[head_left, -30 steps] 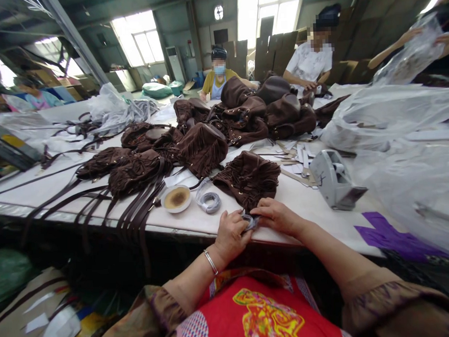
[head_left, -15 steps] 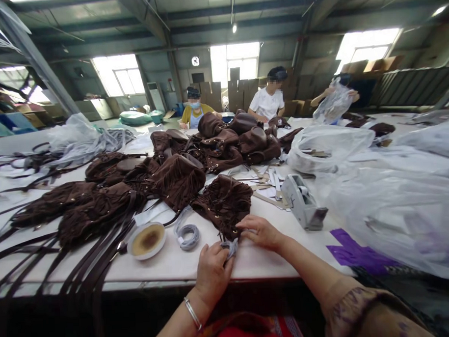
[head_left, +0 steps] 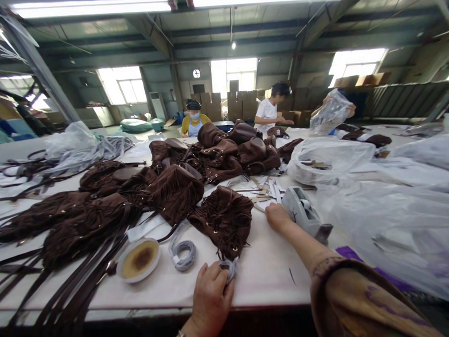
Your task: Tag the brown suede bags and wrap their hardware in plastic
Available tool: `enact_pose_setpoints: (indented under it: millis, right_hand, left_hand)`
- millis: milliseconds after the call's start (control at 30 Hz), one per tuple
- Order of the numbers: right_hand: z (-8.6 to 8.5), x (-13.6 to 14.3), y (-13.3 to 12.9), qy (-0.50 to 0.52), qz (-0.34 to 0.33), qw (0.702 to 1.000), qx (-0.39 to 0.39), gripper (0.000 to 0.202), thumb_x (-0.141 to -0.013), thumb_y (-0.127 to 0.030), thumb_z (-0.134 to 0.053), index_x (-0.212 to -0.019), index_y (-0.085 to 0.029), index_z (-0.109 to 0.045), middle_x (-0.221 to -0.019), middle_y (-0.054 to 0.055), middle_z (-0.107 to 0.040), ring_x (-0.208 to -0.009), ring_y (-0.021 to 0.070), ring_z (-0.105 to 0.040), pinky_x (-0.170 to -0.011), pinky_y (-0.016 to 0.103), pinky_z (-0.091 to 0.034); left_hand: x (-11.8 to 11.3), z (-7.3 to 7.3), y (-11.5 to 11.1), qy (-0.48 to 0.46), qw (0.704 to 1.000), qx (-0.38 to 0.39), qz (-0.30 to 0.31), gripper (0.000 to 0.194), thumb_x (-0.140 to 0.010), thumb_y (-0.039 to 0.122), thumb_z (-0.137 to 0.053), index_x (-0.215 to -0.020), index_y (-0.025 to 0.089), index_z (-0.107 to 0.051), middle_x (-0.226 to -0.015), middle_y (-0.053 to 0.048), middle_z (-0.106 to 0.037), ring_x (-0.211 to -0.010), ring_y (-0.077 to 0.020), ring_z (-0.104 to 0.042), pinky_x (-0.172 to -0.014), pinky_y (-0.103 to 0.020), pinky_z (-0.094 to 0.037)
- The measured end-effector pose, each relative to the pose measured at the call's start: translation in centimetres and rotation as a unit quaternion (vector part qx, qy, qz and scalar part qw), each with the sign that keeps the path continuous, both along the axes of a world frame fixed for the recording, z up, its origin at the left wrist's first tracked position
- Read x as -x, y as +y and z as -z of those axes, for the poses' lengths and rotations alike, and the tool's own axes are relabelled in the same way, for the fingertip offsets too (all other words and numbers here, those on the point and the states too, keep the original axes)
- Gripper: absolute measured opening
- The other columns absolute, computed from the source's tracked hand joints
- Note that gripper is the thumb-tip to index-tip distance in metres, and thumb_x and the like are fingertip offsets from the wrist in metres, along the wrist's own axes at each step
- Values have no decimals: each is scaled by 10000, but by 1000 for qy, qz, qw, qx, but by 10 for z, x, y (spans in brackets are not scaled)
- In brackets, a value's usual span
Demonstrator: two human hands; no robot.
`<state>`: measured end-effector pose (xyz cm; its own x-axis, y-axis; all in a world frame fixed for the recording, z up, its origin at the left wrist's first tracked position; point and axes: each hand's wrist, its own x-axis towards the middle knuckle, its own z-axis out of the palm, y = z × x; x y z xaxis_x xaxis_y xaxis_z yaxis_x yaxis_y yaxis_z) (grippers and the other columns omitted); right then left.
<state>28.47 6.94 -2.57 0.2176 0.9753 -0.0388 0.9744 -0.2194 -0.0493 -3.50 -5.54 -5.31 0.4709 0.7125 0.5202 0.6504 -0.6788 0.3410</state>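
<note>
My left hand (head_left: 211, 297) is closed round a plastic-wrapped strap (head_left: 231, 270) at the table's near side. Just beyond it lies a dark brown fringed bag (head_left: 226, 218), which the wrapped strap adjoins. My right hand (head_left: 278, 218) is at the heap of paper and card strips (head_left: 273, 186), left of the grey tape dispenser (head_left: 303, 211). Its fingers look curled, and whatever they hold is hidden. Left of the fringed bag rests a coil of wrapped strap (head_left: 185, 255). Beside that coil stands a round white dish (head_left: 139, 261) with yellowish-brown contents.
More brown bags (head_left: 224, 154) are piled across the middle, with long straps (head_left: 73, 277) hanging off the front edge at left. Clear plastic bags (head_left: 388, 221) cover the right side over purple material (head_left: 349, 254). Several people (head_left: 195, 124) work across the table (head_left: 265, 285).
My right hand has left the fringed bag and moved right and away from me to the paper strips. My left hand stays on the wrapped strap. The view has tilted up slightly.
</note>
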Motion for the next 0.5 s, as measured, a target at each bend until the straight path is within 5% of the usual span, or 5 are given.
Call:
enact_pose_setpoints:
  millis: [267, 500]
  right_hand:
    - [-8, -13, 4, 6, 0, 999, 38, 235, -978, -303, -550, -973, -125, -703, -1036, 92, -718, -1004, 198, -660, -933, 394, -493]
    - [-8, -16, 6, 31, -2, 999, 40, 256, -968, -364, -572, -964, -139, -693, -1043, 71, -713, -1009, 193, -656, -940, 401, -495]
  left_hand:
    - [0, 4, 2, -4, 1000, -10, -5, 83, -848, 144, -608, -874, 222, -619, -969, -69, -671, -945, -255, -632, -956, -507, -459]
    - [0, 1, 0, -4, 1000, -6, -5, 83, -844, 140, -609, -858, 221, -612, -945, -64, -670, -913, -257, -634, -930, -507, -469]
